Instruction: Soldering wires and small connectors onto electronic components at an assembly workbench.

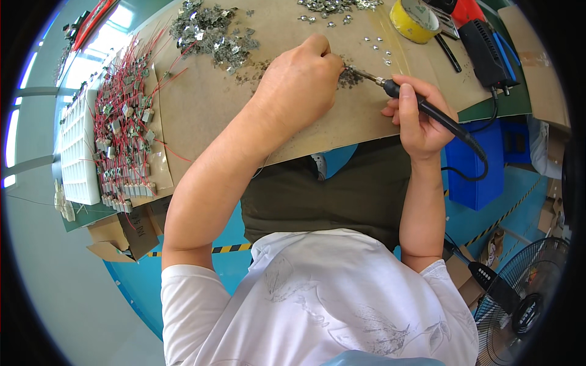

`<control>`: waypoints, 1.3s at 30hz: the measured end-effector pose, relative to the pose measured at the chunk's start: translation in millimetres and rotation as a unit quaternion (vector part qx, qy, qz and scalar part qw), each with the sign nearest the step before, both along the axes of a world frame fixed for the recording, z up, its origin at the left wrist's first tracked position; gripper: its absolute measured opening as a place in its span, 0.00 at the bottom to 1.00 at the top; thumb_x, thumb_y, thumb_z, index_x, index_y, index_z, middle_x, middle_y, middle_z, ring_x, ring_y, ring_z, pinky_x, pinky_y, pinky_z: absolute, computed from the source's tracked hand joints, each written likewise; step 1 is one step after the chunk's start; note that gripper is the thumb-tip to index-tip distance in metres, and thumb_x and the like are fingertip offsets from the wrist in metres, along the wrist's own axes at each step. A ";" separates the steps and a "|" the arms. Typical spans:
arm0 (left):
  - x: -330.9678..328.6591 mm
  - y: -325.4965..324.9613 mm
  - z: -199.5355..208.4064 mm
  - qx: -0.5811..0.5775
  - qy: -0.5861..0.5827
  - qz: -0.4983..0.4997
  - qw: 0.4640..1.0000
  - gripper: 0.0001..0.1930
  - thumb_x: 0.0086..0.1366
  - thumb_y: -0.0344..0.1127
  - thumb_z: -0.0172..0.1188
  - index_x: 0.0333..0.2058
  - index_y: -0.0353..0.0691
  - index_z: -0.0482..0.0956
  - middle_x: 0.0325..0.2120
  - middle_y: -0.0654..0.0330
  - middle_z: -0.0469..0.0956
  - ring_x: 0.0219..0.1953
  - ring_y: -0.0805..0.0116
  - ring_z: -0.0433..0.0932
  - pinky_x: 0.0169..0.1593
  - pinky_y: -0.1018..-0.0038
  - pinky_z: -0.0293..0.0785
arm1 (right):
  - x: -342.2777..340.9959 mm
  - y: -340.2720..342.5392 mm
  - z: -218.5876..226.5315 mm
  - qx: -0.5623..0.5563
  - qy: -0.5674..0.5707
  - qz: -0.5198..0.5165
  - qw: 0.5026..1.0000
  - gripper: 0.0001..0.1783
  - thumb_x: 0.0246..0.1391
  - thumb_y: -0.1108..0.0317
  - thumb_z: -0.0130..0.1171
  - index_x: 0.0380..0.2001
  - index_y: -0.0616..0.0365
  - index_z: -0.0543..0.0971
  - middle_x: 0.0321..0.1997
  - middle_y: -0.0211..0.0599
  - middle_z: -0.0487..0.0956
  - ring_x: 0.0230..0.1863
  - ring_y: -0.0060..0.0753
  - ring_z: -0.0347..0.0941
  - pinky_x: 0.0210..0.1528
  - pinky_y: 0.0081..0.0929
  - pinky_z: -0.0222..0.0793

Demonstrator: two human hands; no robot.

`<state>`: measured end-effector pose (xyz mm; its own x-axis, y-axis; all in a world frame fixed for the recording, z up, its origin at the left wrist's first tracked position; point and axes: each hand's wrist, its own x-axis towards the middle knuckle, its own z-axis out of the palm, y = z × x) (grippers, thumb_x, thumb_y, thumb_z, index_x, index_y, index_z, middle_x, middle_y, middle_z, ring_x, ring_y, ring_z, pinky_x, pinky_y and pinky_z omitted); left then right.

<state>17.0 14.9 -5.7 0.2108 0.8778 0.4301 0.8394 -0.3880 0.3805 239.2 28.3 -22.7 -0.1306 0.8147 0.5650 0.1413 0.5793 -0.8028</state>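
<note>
My right hand (421, 125) grips a soldering iron (441, 114) by its black handle. The iron's metal tip points left and reaches the fingers of my left hand (302, 79). Those fingers are curled into a pinch above the brown board (220, 125); whatever they hold is hidden behind the knuckles. Dark crumbs (350, 78) lie under the tip. Beyond my left hand rises a heap of small silvery metal pieces (213, 36), and a second pile of shiny pieces (336, 6) sits at the far edge.
Small parts with red wires (125, 128) crowd the left side, beside a white compartment tray (79, 152). At the far right are a yellow tape roll (414, 21) and a black corded box (485, 52). A blue bin (473, 174) and a fan (525, 305) stand below.
</note>
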 end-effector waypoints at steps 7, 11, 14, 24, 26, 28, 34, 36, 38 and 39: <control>-0.1 -0.6 1.1 0.000 0.008 -0.004 1.000 0.05 0.66 0.31 0.65 0.34 0.38 0.88 0.34 0.54 0.80 0.34 0.49 0.82 0.41 0.59 0.81 | -0.6 -0.4 0.3 0.006 0.000 0.002 1.000 0.06 0.62 0.77 0.64 0.39 0.68 0.86 0.29 0.36 0.85 0.23 0.19 0.81 0.23 0.13 0.73; -0.3 -0.6 1.2 -0.003 0.013 0.001 1.000 0.05 0.66 0.32 0.65 0.34 0.38 0.88 0.35 0.54 0.80 0.34 0.49 0.82 0.41 0.58 0.81 | -0.3 0.5 0.5 0.007 -0.011 0.003 1.000 0.06 0.62 0.77 0.63 0.40 0.68 0.86 0.30 0.36 0.85 0.23 0.19 0.81 0.23 0.13 0.74; 1.9 1.5 -0.8 -0.005 0.009 0.001 1.000 0.06 0.66 0.32 0.66 0.35 0.38 0.88 0.35 0.54 0.80 0.34 0.48 0.82 0.41 0.58 0.81 | 1.8 2.9 -6.1 0.026 0.048 0.012 0.998 0.07 0.64 0.78 0.61 0.42 0.68 0.85 0.30 0.37 0.85 0.22 0.19 0.81 0.24 0.14 0.75; -2.7 -0.9 -2.6 -0.026 0.024 -0.023 0.999 0.03 0.60 0.27 0.62 0.31 0.36 0.84 0.35 0.51 0.77 0.35 0.47 0.82 0.41 0.57 0.82 | 17.7 34.2 27.5 0.149 -0.198 -0.174 0.953 0.13 0.63 0.72 0.68 0.51 0.58 0.86 0.30 0.39 0.80 0.27 0.32 0.78 0.34 0.29 0.74; -0.7 -1.0 4.2 -0.055 0.023 -0.036 0.998 0.04 0.57 0.25 0.59 0.31 0.34 0.83 0.37 0.48 0.77 0.37 0.46 0.83 0.42 0.57 0.82 | 29.9 54.5 27.1 0.261 -0.308 -0.184 0.896 0.16 0.60 0.73 0.69 0.52 0.55 0.86 0.35 0.41 0.80 0.35 0.38 0.78 0.37 0.32 0.74; -0.8 -2.4 5.8 -0.051 0.019 -0.026 0.998 0.04 0.57 0.25 0.58 0.30 0.33 0.82 0.37 0.47 0.77 0.37 0.46 0.83 0.43 0.57 0.82 | 29.4 63.2 22.9 0.239 -0.318 -0.171 0.901 0.19 0.59 0.75 0.70 0.54 0.53 0.86 0.39 0.41 0.80 0.37 0.41 0.78 0.40 0.34 0.75; -0.3 -1.7 3.3 -0.078 0.024 -0.043 0.996 0.05 0.56 0.26 0.59 0.30 0.32 0.82 0.38 0.47 0.77 0.38 0.48 0.83 0.43 0.59 0.83 | -35.7 77.5 64.7 0.063 -0.187 0.016 0.980 0.13 0.70 0.70 0.59 0.55 0.52 0.84 0.38 0.36 0.86 0.32 0.26 0.77 0.34 0.24 0.75; -1.2 -3.8 2.2 -0.068 0.026 -0.039 0.997 0.05 0.56 0.27 0.60 0.30 0.33 0.82 0.37 0.47 0.76 0.38 0.49 0.83 0.42 0.59 0.83 | -70.6 91.5 68.4 -0.062 -0.175 0.157 0.970 0.14 0.75 0.68 0.50 0.56 0.48 0.82 0.36 0.30 0.87 0.33 0.15 0.77 0.29 0.16 0.72; -0.4 -3.3 1.3 -0.058 0.031 -0.038 0.997 0.05 0.56 0.27 0.60 0.30 0.33 0.82 0.37 0.47 0.76 0.37 0.50 0.83 0.42 0.59 0.83 | -103.9 109.6 61.5 -0.062 -0.200 0.221 0.952 0.12 0.71 0.70 0.55 0.53 0.48 0.82 0.35 0.32 0.87 0.33 0.19 0.78 0.31 0.20 0.74; 0.4 -3.6 0.4 -0.058 0.038 -0.042 0.997 0.05 0.56 0.27 0.60 0.30 0.34 0.82 0.37 0.47 0.76 0.37 0.51 0.84 0.41 0.60 0.83 | -117.6 117.9 56.0 -0.030 -0.230 0.243 0.942 0.12 0.71 0.70 0.56 0.53 0.48 0.82 0.38 0.31 0.87 0.35 0.18 0.79 0.33 0.19 0.75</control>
<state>17.4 11.4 -5.2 0.3129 0.8988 0.3071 0.8340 -0.4147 0.3640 121.6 146.1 33.3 -0.7166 0.6236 0.3124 0.2116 0.6212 -0.7546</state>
